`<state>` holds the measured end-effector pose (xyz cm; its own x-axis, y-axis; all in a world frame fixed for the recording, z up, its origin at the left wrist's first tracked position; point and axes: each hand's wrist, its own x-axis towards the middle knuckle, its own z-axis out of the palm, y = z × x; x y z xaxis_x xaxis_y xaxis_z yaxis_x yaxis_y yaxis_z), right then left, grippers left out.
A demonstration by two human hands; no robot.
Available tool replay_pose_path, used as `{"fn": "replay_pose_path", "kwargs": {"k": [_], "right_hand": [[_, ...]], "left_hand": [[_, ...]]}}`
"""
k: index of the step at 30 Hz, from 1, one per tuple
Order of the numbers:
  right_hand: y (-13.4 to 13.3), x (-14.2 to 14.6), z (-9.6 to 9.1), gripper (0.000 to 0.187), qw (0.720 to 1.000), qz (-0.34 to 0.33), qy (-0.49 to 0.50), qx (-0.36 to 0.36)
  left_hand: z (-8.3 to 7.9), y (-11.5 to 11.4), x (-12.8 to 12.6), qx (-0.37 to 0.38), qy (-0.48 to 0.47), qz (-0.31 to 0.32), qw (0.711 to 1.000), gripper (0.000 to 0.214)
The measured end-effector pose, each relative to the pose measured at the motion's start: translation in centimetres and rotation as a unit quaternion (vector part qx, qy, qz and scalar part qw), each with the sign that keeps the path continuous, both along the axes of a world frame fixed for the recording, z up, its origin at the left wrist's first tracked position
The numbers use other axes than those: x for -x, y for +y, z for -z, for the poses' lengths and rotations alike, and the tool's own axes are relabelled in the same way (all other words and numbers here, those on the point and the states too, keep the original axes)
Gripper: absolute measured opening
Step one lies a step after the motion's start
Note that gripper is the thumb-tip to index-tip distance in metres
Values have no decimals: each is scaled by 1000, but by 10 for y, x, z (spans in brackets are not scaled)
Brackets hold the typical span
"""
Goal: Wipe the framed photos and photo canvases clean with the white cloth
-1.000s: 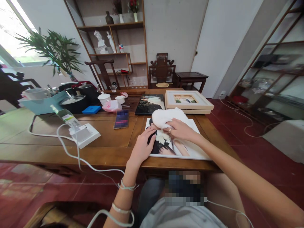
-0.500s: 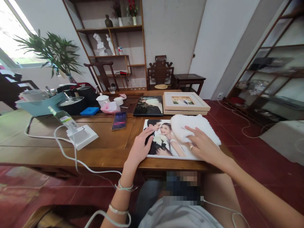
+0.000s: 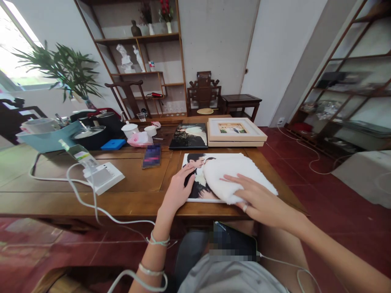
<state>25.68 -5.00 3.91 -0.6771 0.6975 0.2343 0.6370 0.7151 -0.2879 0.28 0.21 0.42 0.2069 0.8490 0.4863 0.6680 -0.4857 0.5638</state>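
Observation:
A wedding photo panel [image 3: 198,194] showing a couple lies flat near the table's front edge. My left hand [image 3: 179,185] rests on its left side, fingers stretched out and holding nothing. A fluffy white cloth [image 3: 236,171] covers the panel's middle and right, hiding much of the picture. My right hand [image 3: 258,199] has hold of the cloth at its near edge, with two fingers laid along its top and the others partly tucked in.
Behind the panel are a dark photo panel [image 3: 188,136] and a stacked pale frame [image 3: 259,138]. A phone [image 3: 152,156], a white box [image 3: 110,177] and a cable [image 3: 82,199] lie to the left. Pots and a blue bin [image 3: 45,140] stand farther left.
My right hand and the white cloth have moved left and toward me over the panel, covering the second person in the photo. My left hand stays on the panel.

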Motion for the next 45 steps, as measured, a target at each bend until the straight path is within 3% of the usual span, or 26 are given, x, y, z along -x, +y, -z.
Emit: {"fn": "replay_pose_path", "kwargs": {"k": [8, 13, 17, 26, 30, 35, 45], "right_hand": [[76, -5, 5, 38, 996, 79, -37, -28], [97, -6, 9, 39, 992, 116, -15, -45], [79, -4, 12, 36, 992, 120, -16, -45], [-21, 0, -1, 26, 1000, 14, 4, 20], [-27, -3, -7, 27, 999, -8, 0, 53], [8, -6, -7, 22, 998, 13, 16, 52], [110, -8, 8, 36, 995, 104, 2, 1]], "left_hand": [[-3, -2, -1, 6, 0, -2, 1000, 30], [-3, -1, 0, 7, 1, 0, 1000, 30], [-3, -1, 0, 7, 2, -1, 1000, 30], [-1, -1, -1, 3, -4, -2, 1000, 30], [0, 0, -1, 1, 1, 0, 1000, 30], [-2, -2, -1, 3, 0, -2, 1000, 30], [-3, -2, -1, 1, -8, 1, 1000, 30]]}}
